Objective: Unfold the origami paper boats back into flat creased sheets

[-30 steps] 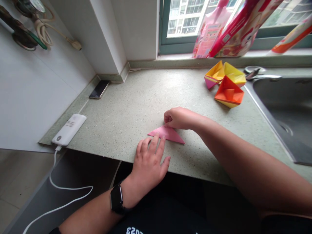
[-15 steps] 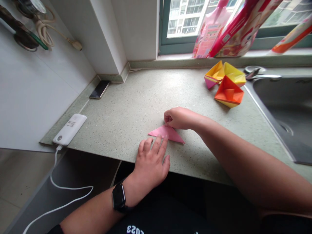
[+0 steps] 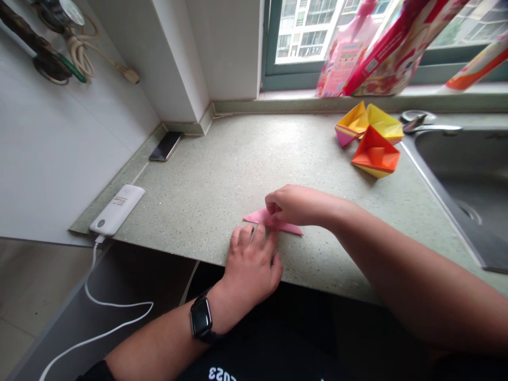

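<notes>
1. "2023" can be read in white digits on the dark garment (image 3: 257, 349) at the near edge; the number is seen upside down.
2. Small lines are printed on the white power bank (image 3: 115, 214) at left, too small to be read.
3. Lettering on the far pink bottle (image 3: 345, 55) and red packet (image 3: 391, 50) is blurred.

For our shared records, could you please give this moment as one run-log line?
left hand: fingers on pink paper; right hand: curled, on pink paper; pink paper: lying on counter; folded paper shapes: near sink
</notes>
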A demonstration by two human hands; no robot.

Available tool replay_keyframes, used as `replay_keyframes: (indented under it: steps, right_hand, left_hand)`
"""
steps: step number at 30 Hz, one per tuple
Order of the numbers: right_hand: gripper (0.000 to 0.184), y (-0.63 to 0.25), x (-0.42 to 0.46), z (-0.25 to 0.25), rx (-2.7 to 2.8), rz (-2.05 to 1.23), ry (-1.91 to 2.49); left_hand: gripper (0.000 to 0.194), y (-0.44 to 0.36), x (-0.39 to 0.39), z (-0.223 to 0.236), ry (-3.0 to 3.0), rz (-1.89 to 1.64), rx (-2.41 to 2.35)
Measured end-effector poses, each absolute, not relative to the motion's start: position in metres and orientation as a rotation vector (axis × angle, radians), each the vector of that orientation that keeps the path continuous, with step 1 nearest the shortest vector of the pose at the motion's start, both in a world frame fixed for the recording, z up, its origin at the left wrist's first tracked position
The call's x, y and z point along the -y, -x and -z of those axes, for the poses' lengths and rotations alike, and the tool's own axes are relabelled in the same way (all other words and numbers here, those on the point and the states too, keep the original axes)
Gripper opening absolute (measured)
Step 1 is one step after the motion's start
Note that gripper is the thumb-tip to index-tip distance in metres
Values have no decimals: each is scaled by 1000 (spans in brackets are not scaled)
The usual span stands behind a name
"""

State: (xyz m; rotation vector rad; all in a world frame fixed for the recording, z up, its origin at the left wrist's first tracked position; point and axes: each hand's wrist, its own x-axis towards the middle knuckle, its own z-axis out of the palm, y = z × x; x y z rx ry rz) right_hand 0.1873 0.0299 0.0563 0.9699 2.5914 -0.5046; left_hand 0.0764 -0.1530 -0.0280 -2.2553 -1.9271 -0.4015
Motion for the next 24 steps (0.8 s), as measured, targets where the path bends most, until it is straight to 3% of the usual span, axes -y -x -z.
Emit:
replay_keyframes:
  steps: [9, 24]
  right_hand:
    - [12, -187, -29, -59, -2519, 544, -895]
    - [12, -188, -29, -57, -2544, 541, -869]
  left_hand:
    - [71, -73, 150, 24, 2259, 367, 1969]
    - [70, -69, 159, 18, 2132, 214, 2065]
